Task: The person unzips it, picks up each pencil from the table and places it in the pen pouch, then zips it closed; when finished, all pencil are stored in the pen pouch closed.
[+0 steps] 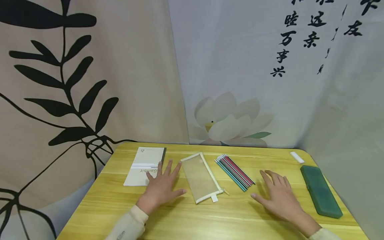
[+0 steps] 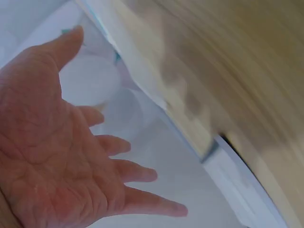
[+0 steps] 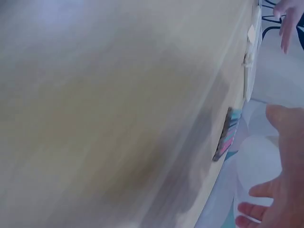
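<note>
My left hand [image 1: 162, 188] hovers with fingers spread between a white notebook [image 1: 142, 170] and a zippered mesh pouch [image 1: 199, 178]. In the left wrist view its palm faces the camera and holds nothing. On the right, my right hand [image 1: 279, 196] is held above the table, its fingers relaxed and nothing in them. A row of striped pencils [image 1: 235, 171] in teal, pink and dark colours lies between the pouch and that hand. The pouch lies flat, its zipper pull at the near right corner. In the right wrist view, the pencils [image 3: 228, 135] show end-on past the right hand.
A green pencil case [image 1: 321, 191] lies along the table's right edge. Behind it, near the back right corner, is a small white eraser-like block [image 1: 297, 157]. A printed curtain [image 1: 144, 83] hangs right behind the wooden table [image 1: 240, 223].
</note>
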`<state>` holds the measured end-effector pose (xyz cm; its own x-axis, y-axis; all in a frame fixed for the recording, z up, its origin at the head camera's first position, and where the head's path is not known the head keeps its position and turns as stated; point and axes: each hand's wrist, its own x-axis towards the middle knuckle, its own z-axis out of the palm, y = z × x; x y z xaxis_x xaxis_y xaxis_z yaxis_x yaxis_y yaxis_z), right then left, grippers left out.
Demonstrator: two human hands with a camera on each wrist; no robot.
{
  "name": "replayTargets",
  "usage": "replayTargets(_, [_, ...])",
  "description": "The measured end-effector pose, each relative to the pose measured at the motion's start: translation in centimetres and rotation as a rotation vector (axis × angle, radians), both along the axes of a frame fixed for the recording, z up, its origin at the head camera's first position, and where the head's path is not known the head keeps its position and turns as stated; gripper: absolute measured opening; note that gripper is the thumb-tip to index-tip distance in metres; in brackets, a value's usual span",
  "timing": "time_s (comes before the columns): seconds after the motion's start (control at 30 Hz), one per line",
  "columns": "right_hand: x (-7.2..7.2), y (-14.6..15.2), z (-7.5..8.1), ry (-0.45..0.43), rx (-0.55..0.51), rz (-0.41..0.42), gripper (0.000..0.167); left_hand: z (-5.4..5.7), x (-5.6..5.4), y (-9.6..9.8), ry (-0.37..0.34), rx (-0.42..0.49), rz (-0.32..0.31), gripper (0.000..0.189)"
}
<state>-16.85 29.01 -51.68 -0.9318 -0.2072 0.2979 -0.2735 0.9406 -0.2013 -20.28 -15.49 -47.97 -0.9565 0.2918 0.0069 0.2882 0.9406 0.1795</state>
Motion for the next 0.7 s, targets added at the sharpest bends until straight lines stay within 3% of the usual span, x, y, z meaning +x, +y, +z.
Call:
replayTargets(0.37, [-0.9, -4.2, 0.1, 0.0, -0.147, 0.134, 0.073, 0.4, 0.3, 4.8, 0.033, 0.101, -0.135, 0.084])
replayTargets(0.7, [-1.7, -7.2, 0.0, -0.124, -0.27, 0.21, 0.068, 0.0, 0.1, 8.5, 0.066, 0.115, -0.297, 0.078])
